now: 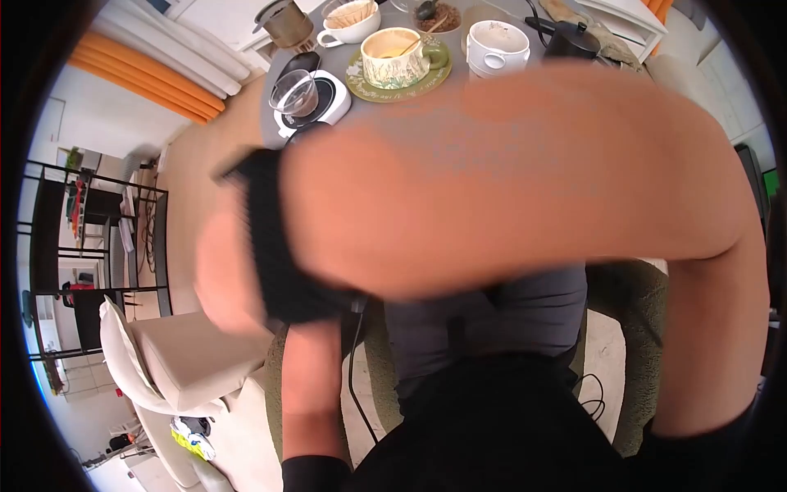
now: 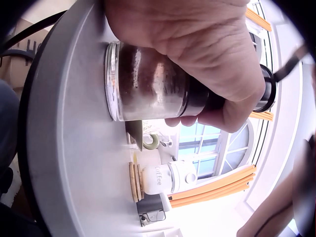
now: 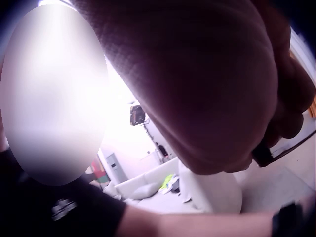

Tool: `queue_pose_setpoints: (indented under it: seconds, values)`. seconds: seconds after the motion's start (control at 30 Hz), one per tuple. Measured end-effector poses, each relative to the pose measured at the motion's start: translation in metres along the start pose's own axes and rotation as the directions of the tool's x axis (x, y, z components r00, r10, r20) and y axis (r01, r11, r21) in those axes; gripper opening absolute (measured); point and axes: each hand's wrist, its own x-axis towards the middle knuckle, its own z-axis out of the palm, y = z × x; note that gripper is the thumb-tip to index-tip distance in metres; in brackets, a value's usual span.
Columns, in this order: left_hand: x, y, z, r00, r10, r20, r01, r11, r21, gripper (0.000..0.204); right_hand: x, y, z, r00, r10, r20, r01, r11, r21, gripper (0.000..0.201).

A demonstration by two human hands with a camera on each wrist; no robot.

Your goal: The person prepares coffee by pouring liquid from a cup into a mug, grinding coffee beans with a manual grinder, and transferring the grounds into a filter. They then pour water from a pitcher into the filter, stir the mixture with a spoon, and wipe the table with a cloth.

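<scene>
In the left wrist view, a glass jar (image 2: 153,84) with brown contents and a black collar stands on the grey table (image 2: 94,163). My left hand (image 2: 202,54) grips its upper part; a crank arm (image 2: 291,64) extends from the top. My right hand (image 3: 212,84) has its fingers curled round a black knob (image 3: 262,154) joined to a thin arm. The head view shows my right hand (image 1: 225,266) blurred, with the right forearm across the picture. There, my left hand and the jar are hidden behind it.
On the table are a white scale (image 1: 332,102) with a clear cup (image 1: 295,94), a patterned mug (image 1: 392,61) on a green plate (image 1: 369,90), a filter-lined cup (image 1: 351,29), a white mug (image 1: 498,51) and a black pot (image 1: 571,41). A beige sofa (image 1: 193,357) stands at left.
</scene>
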Motion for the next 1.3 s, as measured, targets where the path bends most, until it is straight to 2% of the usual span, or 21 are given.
queue_pose_setpoints:
  seconds: [0.03, 0.1, 0.13, 0.17, 0.27, 0.33, 0.37, 0.43, 0.47, 0.5, 0.57, 0.67, 0.7, 0.77, 0.83, 0.93, 1.0, 1.1, 1.2, 1.27, 1.3]
  values:
    - [-0.007, -0.026, 0.002, 0.996, 0.037, -0.081, -0.028, 0.994, 0.103, 0.020, 0.024, 0.025, 0.006, 0.999, -0.013, 0.035, 0.014, 0.999, -0.040, 0.030]
    - [-0.004, 0.005, 0.001, 1.000, -0.003, 0.012, 0.003, 0.998, -0.064, 0.018, 0.050, 0.075, 0.015, 0.995, 0.014, 0.098, -0.005, 0.995, -0.099, 0.032]
    - [0.008, 0.057, 0.004, 0.982, -0.027, 0.186, 0.086, 0.944, -0.319, 0.018, 0.057, 0.099, 0.018, 0.990, 0.047, 0.134, -0.030, 0.991, -0.128, 0.034]
    - [0.011, 0.070, 0.012, 0.994, -0.073, 0.085, 0.102, 0.903, -0.418, 0.006, 0.056, 0.120, 0.019, 0.982, 0.091, 0.165, -0.065, 0.986, -0.156, 0.035]
    - [0.012, 0.075, 0.007, 0.992, -0.056, 0.116, 0.090, 0.945, -0.315, 0.009, 0.028, 0.174, 0.019, 0.944, 0.258, 0.207, -0.216, 0.955, -0.203, 0.039]
    - [0.012, 0.073, 0.006, 0.989, -0.067, 0.133, 0.107, 0.941, -0.321, 0.008, -0.028, 0.203, 0.021, 0.915, 0.375, 0.148, -0.348, 0.921, -0.176, 0.042]
    - [0.012, 0.072, 0.006, 0.987, -0.073, 0.143, 0.116, 0.939, -0.323, 0.008, -0.047, 0.152, -0.023, 0.779, 0.558, 0.285, -0.508, 0.829, -0.235, 0.052]
    - [0.013, 0.070, 0.006, 0.989, -0.072, 0.132, 0.112, 0.940, -0.323, 0.007, -0.102, 0.115, -0.038, 0.754, 0.603, 0.261, -0.558, 0.798, -0.230, 0.041]
    - [0.013, 0.070, 0.007, 0.989, -0.069, 0.130, 0.108, 0.940, -0.324, 0.006, -0.135, 0.119, -0.022, 0.875, 0.472, 0.103, -0.453, 0.876, -0.164, 0.017]
    - [0.013, 0.068, 0.008, 0.988, -0.073, 0.134, 0.115, 0.933, -0.342, 0.008, -0.152, 0.103, -0.030, 0.842, 0.511, 0.172, -0.506, 0.859, -0.077, 0.018]
    - [0.013, 0.065, 0.010, 0.987, -0.074, 0.144, 0.124, 0.917, -0.380, 0.010, -0.163, 0.052, -0.041, 0.825, 0.519, 0.222, -0.538, 0.843, 0.026, 0.020]
    - [0.010, 0.063, 0.015, 0.995, -0.097, 0.012, 0.092, 0.890, -0.447, 0.016, -0.150, -0.027, -0.044, 0.883, 0.447, 0.147, -0.461, 0.883, 0.087, 0.022]
    - [0.010, 0.060, 0.013, 0.983, -0.121, 0.135, 0.174, 0.841, -0.512, 0.016, -0.143, -0.047, -0.045, 0.898, 0.424, 0.115, -0.435, 0.894, 0.105, 0.023]
    - [0.008, 0.049, 0.015, 0.989, -0.099, 0.109, 0.139, 0.868, -0.476, 0.015, -0.124, -0.066, -0.034, 0.934, 0.357, -0.023, -0.343, 0.912, 0.224, 0.026]
    - [0.012, 0.063, 0.012, 0.992, -0.061, 0.113, 0.101, 0.915, -0.391, 0.012, -0.084, -0.077, 0.000, 0.915, 0.348, -0.204, -0.294, 0.922, 0.252, 0.028]
    - [0.012, 0.055, 0.012, 0.994, -0.062, 0.089, 0.102, 0.825, -0.556, 0.011, -0.007, -0.094, 0.033, 0.800, 0.493, -0.341, -0.478, 0.868, 0.135, 0.031]
    - [0.015, 0.058, 0.012, 0.994, -0.023, 0.105, 0.070, 0.880, -0.470, 0.012, 0.027, -0.092, 0.043, 0.768, 0.591, -0.245, -0.584, 0.804, 0.111, 0.035]
    - [0.016, 0.057, 0.013, 0.995, 0.011, 0.098, 0.032, 0.903, -0.428, 0.016, 0.047, -0.072, 0.047, 0.751, 0.617, -0.235, -0.614, 0.783, 0.095, 0.030]
    - [0.016, 0.055, 0.014, 0.997, 0.017, 0.070, 0.014, 0.903, -0.429, 0.019, 0.100, -0.048, 0.081, 0.525, 0.754, -0.395, -0.753, 0.628, 0.196, 0.031]
    - [0.016, 0.054, 0.014, 0.998, 0.028, 0.059, 0.000, 0.903, -0.430, 0.019, 0.112, -0.023, 0.060, 0.538, 0.818, -0.202, -0.824, 0.561, 0.080, 0.039]
    - [0.015, 0.056, 0.016, 0.998, 0.033, 0.047, -0.007, 0.881, -0.473, 0.018, 0.110, -0.016, 0.050, 0.570, 0.811, -0.130, -0.820, 0.572, -0.029, 0.041]
